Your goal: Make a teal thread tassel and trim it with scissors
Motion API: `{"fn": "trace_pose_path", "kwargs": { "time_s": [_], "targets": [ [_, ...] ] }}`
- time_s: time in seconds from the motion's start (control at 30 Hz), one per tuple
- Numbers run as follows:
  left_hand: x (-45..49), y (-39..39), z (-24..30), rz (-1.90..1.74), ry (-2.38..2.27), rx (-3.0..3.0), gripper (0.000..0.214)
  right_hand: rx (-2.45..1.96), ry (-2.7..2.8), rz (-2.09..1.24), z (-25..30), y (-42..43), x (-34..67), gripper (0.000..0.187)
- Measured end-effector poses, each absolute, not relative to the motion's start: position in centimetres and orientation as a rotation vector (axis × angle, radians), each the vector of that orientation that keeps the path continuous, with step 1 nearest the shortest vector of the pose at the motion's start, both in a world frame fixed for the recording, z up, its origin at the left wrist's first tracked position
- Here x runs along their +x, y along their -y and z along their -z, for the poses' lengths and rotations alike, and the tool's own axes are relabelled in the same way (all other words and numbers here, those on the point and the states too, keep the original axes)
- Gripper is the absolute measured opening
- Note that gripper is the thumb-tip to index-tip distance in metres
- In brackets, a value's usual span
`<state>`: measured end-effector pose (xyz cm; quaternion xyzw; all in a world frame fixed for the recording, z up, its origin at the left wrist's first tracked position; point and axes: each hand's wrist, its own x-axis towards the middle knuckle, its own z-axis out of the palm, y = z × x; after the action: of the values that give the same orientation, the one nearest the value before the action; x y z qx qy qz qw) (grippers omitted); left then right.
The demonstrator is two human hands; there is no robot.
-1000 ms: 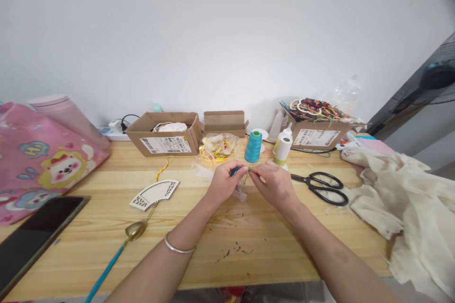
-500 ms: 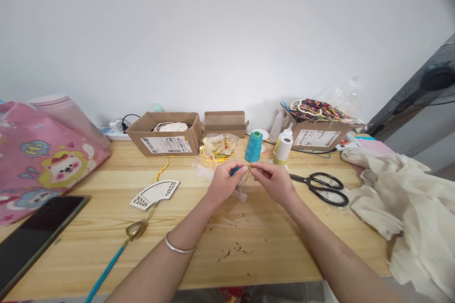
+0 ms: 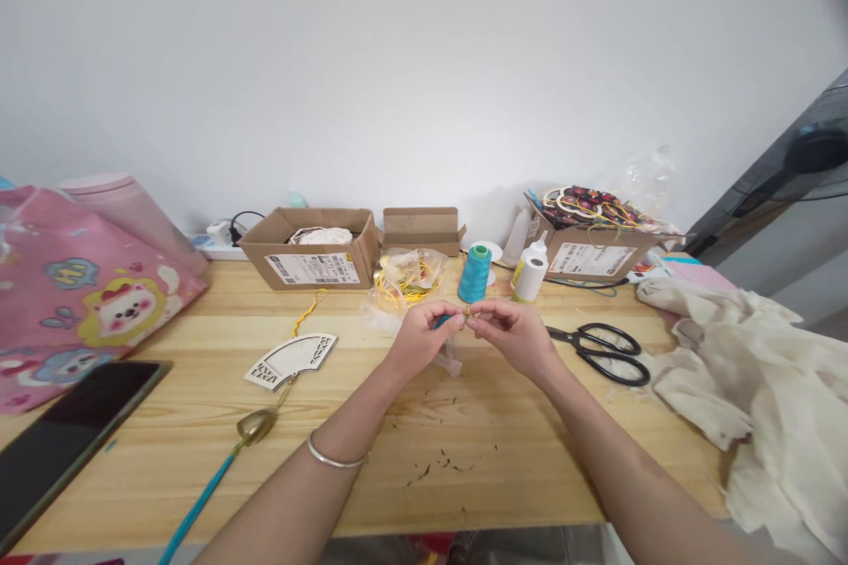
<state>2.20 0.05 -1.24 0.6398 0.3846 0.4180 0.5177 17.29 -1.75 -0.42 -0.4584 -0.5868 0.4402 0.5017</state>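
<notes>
My left hand (image 3: 417, 340) is closed in a pinch, with a small blue thread bundle (image 3: 441, 320) partly showing between its fingers. Fingertip to fingertip with it, my right hand (image 3: 517, 340) pinches a thin yellowish cord (image 3: 467, 314); its far end is hidden. Just behind both hands stands a cone of teal thread (image 3: 474, 275). To the left lies a pale fan-shaped pendant (image 3: 291, 360) with cut-out ends and a yellow cord (image 3: 306, 314) at its top. Below it hang a gold bell-shaped cap (image 3: 256, 426) and a long teal tassel (image 3: 202, 503).
Black scissors (image 3: 609, 353) lie right of my hands. Behind are a plastic bag of yellow cords (image 3: 411, 278), white glue bottles (image 3: 531, 274) and cardboard boxes (image 3: 311, 269). A phone (image 3: 72, 433) and pink bag (image 3: 99, 291) occupy the left, cream cloth (image 3: 775, 406) the right.
My fingertips still meet at the same spot, and the right fingers have shifted slightly on the cord. Less of the cord's hanging end shows below them. The whole view has moved a little.
</notes>
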Motion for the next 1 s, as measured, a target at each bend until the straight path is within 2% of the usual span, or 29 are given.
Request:
{"fn": "trace_pose_path", "kwargs": {
  "time_s": [0.6, 1.0],
  "targets": [
    [2.26, 0.10, 1.07, -1.214, -0.931, 1.792, 0.021, -1.065, 1.311, -1.191, -0.10, 1.69, 17.66, 0.027],
    [2.27, -0.04, 1.10, -1.216, -0.951, 1.784, 0.016, -1.021, 1.304, -1.201, 0.21, 1.56, 17.77, 0.019]
  ]
}}
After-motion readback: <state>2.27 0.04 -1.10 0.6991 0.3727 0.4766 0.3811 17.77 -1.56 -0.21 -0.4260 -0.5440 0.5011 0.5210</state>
